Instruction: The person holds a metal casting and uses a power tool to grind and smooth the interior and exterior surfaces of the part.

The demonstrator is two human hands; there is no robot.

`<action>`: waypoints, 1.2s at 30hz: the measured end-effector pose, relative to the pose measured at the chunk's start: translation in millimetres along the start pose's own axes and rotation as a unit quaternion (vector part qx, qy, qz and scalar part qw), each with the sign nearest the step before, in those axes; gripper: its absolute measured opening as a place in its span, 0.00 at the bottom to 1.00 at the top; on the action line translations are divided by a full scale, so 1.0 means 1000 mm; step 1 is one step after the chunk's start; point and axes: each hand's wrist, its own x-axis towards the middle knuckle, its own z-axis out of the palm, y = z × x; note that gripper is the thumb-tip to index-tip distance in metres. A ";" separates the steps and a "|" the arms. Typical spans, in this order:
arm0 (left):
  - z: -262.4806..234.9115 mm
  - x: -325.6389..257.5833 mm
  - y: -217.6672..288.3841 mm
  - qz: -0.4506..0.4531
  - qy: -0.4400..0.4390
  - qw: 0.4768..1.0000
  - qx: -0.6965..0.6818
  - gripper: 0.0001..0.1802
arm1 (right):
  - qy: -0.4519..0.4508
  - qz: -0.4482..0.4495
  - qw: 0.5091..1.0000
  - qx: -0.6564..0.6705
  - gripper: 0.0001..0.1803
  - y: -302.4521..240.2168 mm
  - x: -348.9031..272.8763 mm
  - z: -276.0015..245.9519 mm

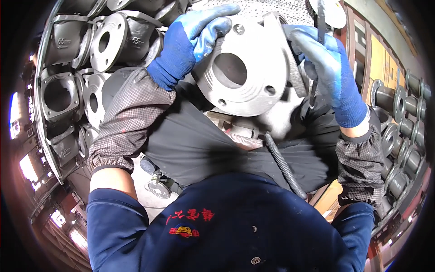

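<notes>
We have the flanged casting (260, 63) before us, its round face tipped up toward our eyes; the tilt seems chosen so that the bore (229, 70) and bolt holes (270, 90) show. Our left hand (190, 43) lies against the casting's left rim, fingers partly bent with a gap at the thumb, perhaps to steady it; whether it truly grips, we cannot tell. Our right hand (319, 59) curves at the casting's right side, beside its second flange (292, 68) and next to a dark rod (321, 20); we cannot tell whether it closes on either. The blue gloves (342, 90) probably guard us from raw edges.

The casting is pale, matte metal, with fine concentric rings about its bore. Left of it, similar castings (118, 34) lie stacked, darker and duller, likely packed close to save room; right of it, grey flanged pieces (385, 97) sit in rows. Below the casting we see a ribbed grey hose (285, 167) and soft black cloth (195, 140) over our legs, while our checked sleeves (131, 104) look crinkled beneath the knit glove cuffs (167, 70)
</notes>
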 end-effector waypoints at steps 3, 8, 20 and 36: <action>-0.003 0.000 0.012 0.014 0.105 0.930 0.351 0.19 | 0.007 0.275 0.904 0.328 0.12 -0.011 0.006 0.005; 0.019 -0.030 0.044 -0.268 0.130 0.954 0.025 0.24 | 0.037 0.255 0.920 0.296 0.20 -0.019 0.015 0.019; 0.045 -0.044 0.032 -0.110 0.118 0.962 0.220 0.47 | -0.037 0.095 0.983 0.152 0.18 -0.001 0.020 -0.007; 0.035 -0.069 0.031 -0.186 0.148 0.958 0.162 0.24 | 0.026 0.464 0.860 0.212 0.26 0.046 -0.012 0.013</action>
